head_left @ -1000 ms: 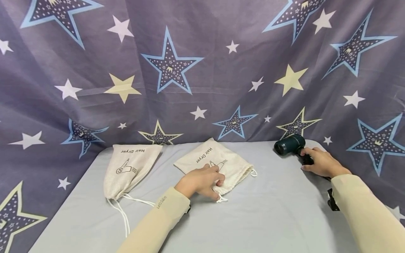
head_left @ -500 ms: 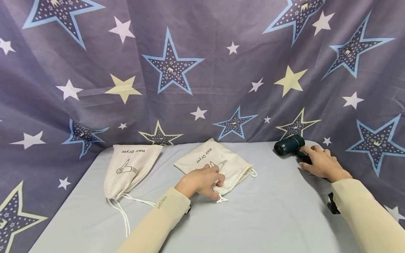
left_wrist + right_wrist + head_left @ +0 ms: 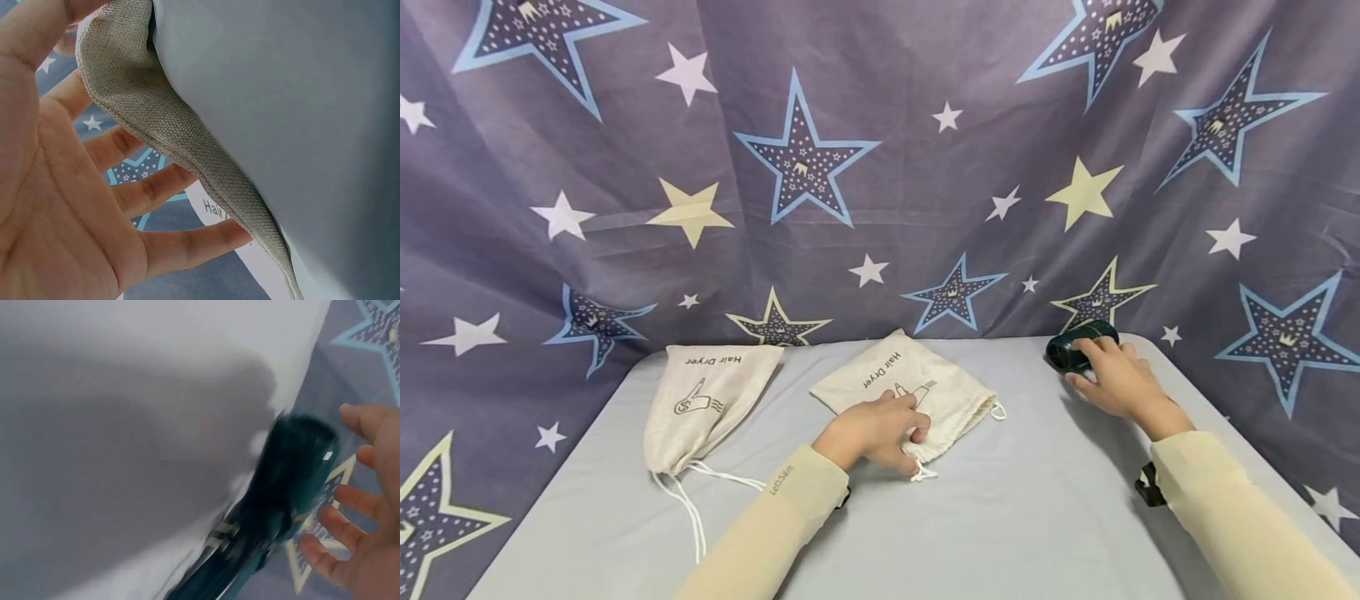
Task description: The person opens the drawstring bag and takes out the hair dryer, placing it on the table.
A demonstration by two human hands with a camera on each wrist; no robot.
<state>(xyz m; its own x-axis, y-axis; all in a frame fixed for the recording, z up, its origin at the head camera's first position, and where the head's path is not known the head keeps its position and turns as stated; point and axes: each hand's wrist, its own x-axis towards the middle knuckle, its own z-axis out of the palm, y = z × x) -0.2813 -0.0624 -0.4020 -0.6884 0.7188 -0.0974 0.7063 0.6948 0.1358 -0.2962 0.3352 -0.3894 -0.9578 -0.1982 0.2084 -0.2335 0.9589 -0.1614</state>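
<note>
My left hand (image 3: 876, 429) rests on the middle drawstring bag (image 3: 951, 387), a cream cloth pouch printed "Hair Dryer", lying flat. In the left wrist view its fingers (image 3: 187, 247) are spread along the edge of the cloth (image 3: 169, 122). At the far right end of the table, my right hand (image 3: 1120, 383) is over a dark green hair dryer (image 3: 1060, 354), with its fingers overlapping the barrel in the head view. The right wrist view shows those fingers (image 3: 350, 528) apart and loosely extended beside the dryer (image 3: 290, 469), whose handle points toward the lower left.
A second cream drawstring bag (image 3: 707, 387) printed "Hair Dryer" lies at the left, its white cords (image 3: 688, 508) trailing toward the front. Under everything is a pale grey table cover (image 3: 1000, 517). A purple star-patterned curtain (image 3: 880, 208) hangs behind the table.
My right hand has released the dryer's handle and moved left over its barrel. The dryer stays in about the same spot. My left hand and both bags have not visibly moved.
</note>
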